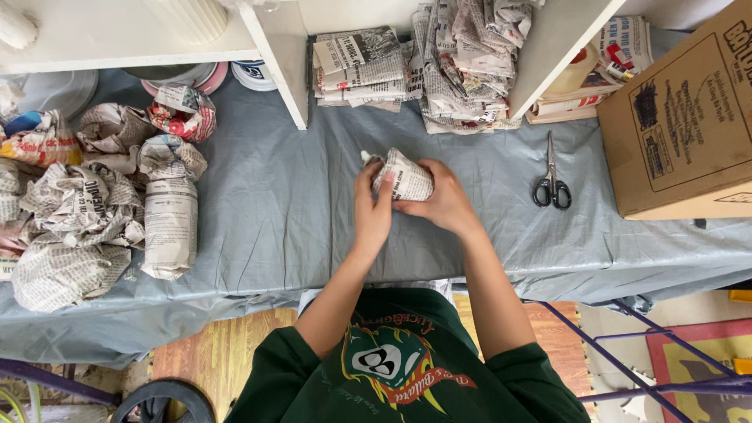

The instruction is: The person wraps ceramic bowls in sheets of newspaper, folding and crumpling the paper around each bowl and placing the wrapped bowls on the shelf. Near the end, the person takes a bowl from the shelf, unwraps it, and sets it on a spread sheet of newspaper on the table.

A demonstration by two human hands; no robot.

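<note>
A small bundle wrapped in newspaper [403,176] is held between both hands just above the middle of the table [313,211], which is covered by a grey sheet. The left hand [373,205] is closed against the bundle's left side, with the fingers pressed onto the paper. The right hand [440,200] is clasped around its right side and near end, so the grip of each hand is clenched on the same bundle. A bit of white shows at the bundle's far left end, where the paper has not been fully closed; what is inside cannot be told. The wrapping is judged to be nearly finished on this piece, with only that end left to be tucked in.

To the left, a heap of already wrapped newspaper bundles [94,211] is laid on the table, among them a tall upright-shaped roll [169,227]. At the far side, stacks of loose newspaper [423,63] are kept under a white shelf [274,55]. To the right, black-handled scissors [552,184] are lying, well apart from the hands, and a cardboard box [681,125] stands beyond them.
</note>
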